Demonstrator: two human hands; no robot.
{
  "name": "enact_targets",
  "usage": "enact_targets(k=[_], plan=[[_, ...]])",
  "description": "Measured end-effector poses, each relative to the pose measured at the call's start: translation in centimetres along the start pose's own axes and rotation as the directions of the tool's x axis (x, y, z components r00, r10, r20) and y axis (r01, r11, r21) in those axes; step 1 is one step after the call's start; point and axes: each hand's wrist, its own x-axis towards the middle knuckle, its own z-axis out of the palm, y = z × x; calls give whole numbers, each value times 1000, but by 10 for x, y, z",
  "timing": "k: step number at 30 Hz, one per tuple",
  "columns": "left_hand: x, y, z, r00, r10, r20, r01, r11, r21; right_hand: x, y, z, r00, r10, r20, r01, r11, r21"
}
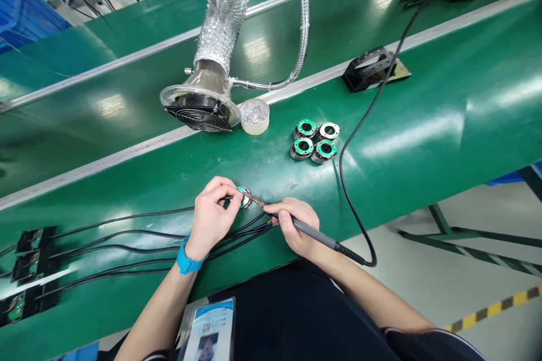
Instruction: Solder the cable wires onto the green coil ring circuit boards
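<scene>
Below, green conveyor belts (406, 180) span pale flooring (474, 208).

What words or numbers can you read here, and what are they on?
None can be read. The print on the ID badge is too small and blurred, and any marks on the round green parts are too small to read too.
</scene>
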Motion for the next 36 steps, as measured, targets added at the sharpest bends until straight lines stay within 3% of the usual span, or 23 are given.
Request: enact_targets(k=[16, 24, 32, 36], plan=[[1, 2, -1, 1000, 0, 6, 0, 1000, 19, 4, -6, -1, 999, 22, -25, -22, 1000, 10], [3, 0, -3, 999, 2, 38, -3, 999, 34, -2, -4, -5, 981, 63, -184, -73, 996, -44], [5, 2, -4, 999, 12, 42, -15, 997, 73, -5, -1, -2, 977, 20, -213, -36, 997, -72], [4, 3, -3, 999, 20, 28, -23, 996, 89, -3, 3, -14, 982, -37, -187, 9, 989, -150]])
